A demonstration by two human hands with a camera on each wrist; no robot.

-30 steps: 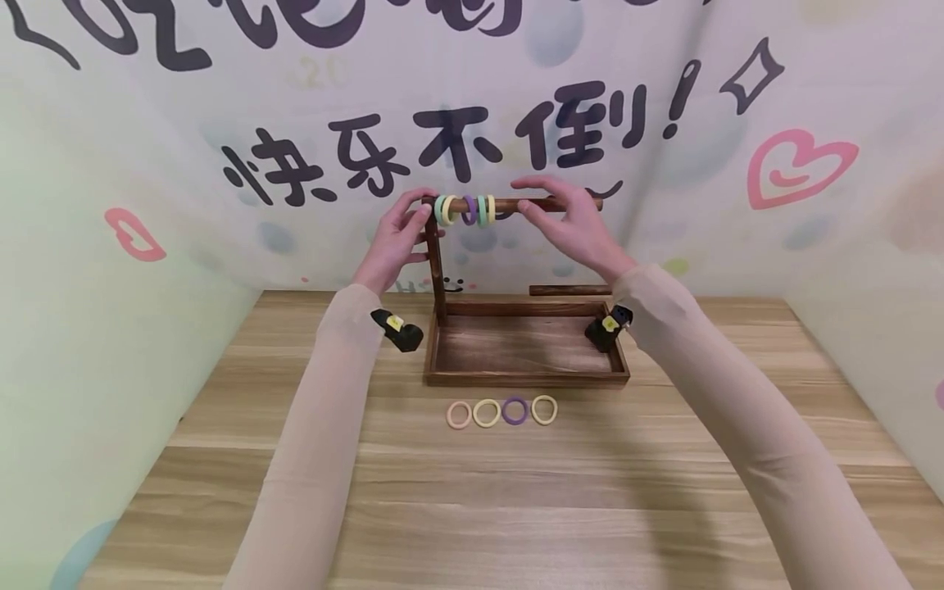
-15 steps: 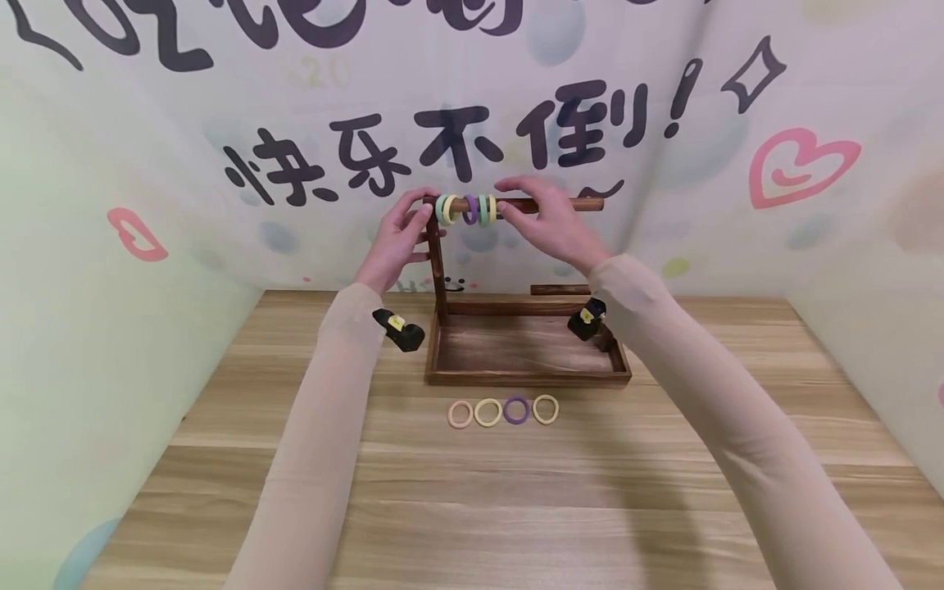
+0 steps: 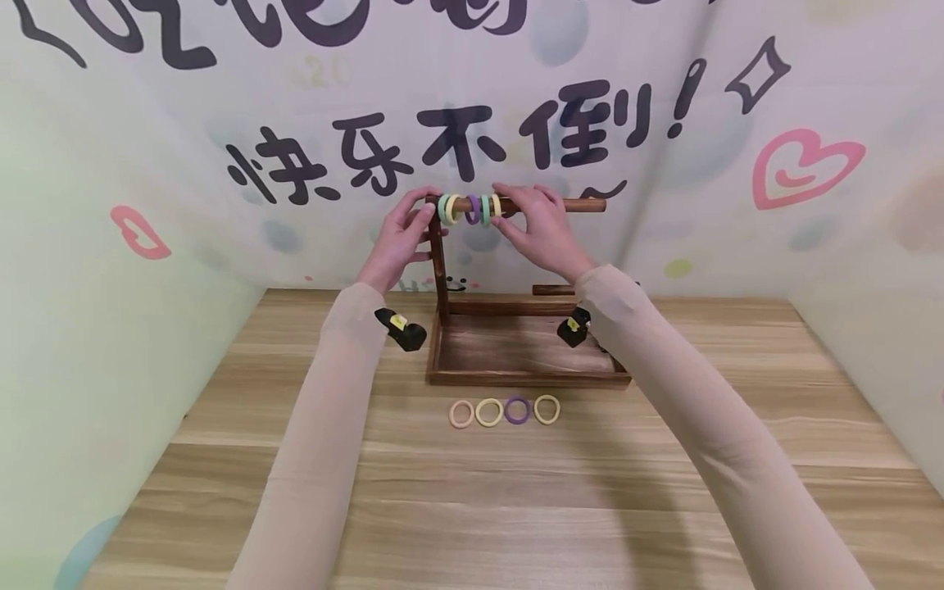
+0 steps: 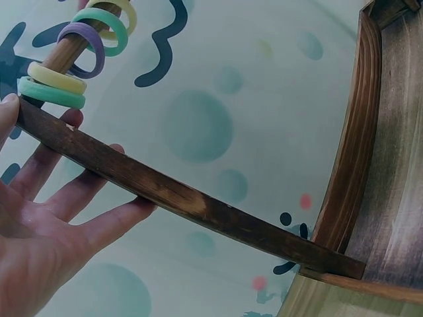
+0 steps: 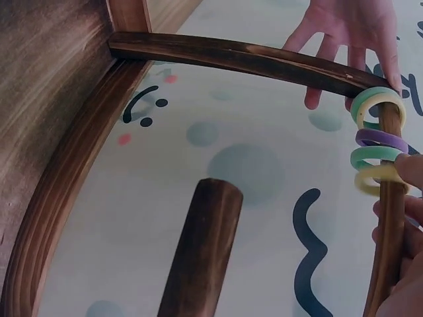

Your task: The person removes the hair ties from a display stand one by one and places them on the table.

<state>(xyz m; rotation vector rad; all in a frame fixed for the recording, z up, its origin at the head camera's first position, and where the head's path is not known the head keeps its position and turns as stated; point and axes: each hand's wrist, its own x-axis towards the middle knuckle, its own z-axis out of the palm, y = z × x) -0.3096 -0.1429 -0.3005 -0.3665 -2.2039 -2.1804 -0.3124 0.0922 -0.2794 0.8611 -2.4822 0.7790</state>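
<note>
A dark wooden stand has an upright post (image 4: 132,173) and a round horizontal rod (image 3: 586,206) at its top. Several rings hang on the rod toward the post: a green ring (image 4: 51,92), a yellow one beside it, a purple ring (image 3: 473,210), another green one and an outer yellow ring (image 5: 379,180). My left hand (image 3: 398,238) grips the post's top end, thumb on the near side and fingers behind. With thumb and fingers around the rod, my right hand (image 3: 544,231) pinches the outer yellow ring.
The stand's tray base (image 3: 527,379) sits on the wood-grain table (image 3: 472,508) near the printed backdrop. A lower, shorter rod (image 5: 203,244) juts out below the upper one. In front of the tray lie a pink ring (image 3: 452,414), two yellow rings and a purple ring (image 3: 507,410).
My right hand has moved left along the rod, from its bare middle to the outer yellow ring, and its fingers have closed in. The left hand stays at the post.
</note>
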